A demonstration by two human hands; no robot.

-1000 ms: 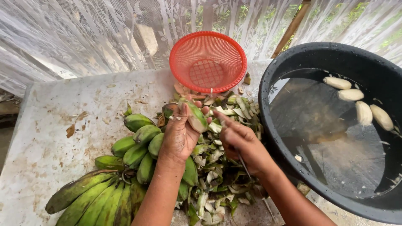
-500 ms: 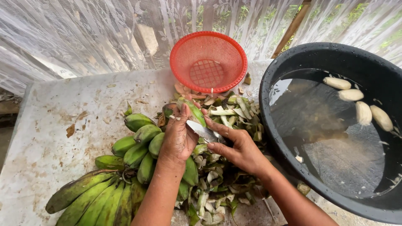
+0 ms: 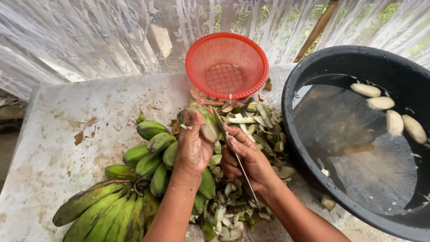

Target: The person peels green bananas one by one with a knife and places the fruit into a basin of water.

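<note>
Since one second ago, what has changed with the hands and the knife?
The right hand turned the knife, whose blade now lies along the green banana in the left hand. The banana bunches, red basket and black tub stayed put.

The round black plastic tub of water (image 3: pixel 313 67) is cut off by the right and bottom edges. The large green plantains (image 3: pixel 96 210) at lower left run out of the bottom edge, and both forearms leave the picture there too. The left hand (image 3: pixel 193 148) covers most of the partly peeled green banana (image 3: pixel 204 120); only its upper end shows. The right hand (image 3: pixel 247 157) hides the middle of the thin metal knife (image 3: pixel 219 124), so the grip on it cannot be judged. The heap of green peel scraps (image 3: pixel 251 123) conceals the stained white desk (image 3: pixel 58 134) beneath. Greenery behind the white lace curtain (image 3: pixel 89 36) is blurred.
</note>
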